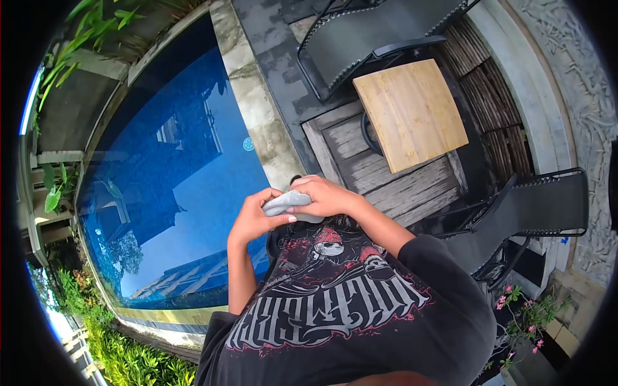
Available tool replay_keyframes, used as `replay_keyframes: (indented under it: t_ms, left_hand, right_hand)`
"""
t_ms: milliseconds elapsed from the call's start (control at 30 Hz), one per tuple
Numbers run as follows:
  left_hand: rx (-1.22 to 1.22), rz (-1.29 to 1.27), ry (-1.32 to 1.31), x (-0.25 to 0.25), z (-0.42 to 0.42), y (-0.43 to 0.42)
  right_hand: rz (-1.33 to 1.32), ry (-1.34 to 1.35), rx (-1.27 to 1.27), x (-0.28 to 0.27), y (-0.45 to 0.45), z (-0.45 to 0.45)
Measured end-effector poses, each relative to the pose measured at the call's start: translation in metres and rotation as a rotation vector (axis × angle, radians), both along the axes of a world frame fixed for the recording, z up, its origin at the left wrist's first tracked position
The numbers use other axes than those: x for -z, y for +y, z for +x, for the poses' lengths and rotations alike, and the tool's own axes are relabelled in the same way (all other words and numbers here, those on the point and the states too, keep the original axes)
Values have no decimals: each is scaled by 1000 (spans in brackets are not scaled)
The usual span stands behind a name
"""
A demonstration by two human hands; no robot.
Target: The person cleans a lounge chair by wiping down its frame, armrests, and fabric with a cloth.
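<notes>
In front of my dark printed T-shirt (335, 283), both hands hold a light grey folded bundle (284, 203) that looks like soft cloth, perhaps a pair of socks. My left hand (253, 217) grips its left side, with the thumb along the lower edge and the fingers over the far side. Coming in from the right, my right hand (320, 195) closes over the bundle's right end, its thumb pressed on the front. Parts of the cloth are hidden beneath the fingers.
A blue swimming pool (187, 186) with a stone edge (251, 96) lies to the left. On the right stand a small wooden table (412, 116) and two dark lounge chairs (380, 38). Green plants (129, 347) and a pink-flowered plant (531, 321) grow nearby.
</notes>
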State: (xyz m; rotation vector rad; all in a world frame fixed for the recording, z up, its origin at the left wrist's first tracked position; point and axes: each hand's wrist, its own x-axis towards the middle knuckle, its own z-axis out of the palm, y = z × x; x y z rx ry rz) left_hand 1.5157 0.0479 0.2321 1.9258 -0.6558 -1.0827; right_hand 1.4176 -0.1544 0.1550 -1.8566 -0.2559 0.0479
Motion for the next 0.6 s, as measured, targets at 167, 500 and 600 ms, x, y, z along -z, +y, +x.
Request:
replay_keyframes:
  t_ms: [167, 500, 600]
  left_hand:
    - [81, 248, -286, 16, 102, -31]
    - [3, -153, -155, 38, 384, -162]
    - [7, -268, -47, 32, 451, -229]
  right_hand:
    - [192, 50, 174, 6, -57, 76]
    - [867, 250, 206, 10, -176, 311]
    - [1103, 236, 358, 29, -192, 354]
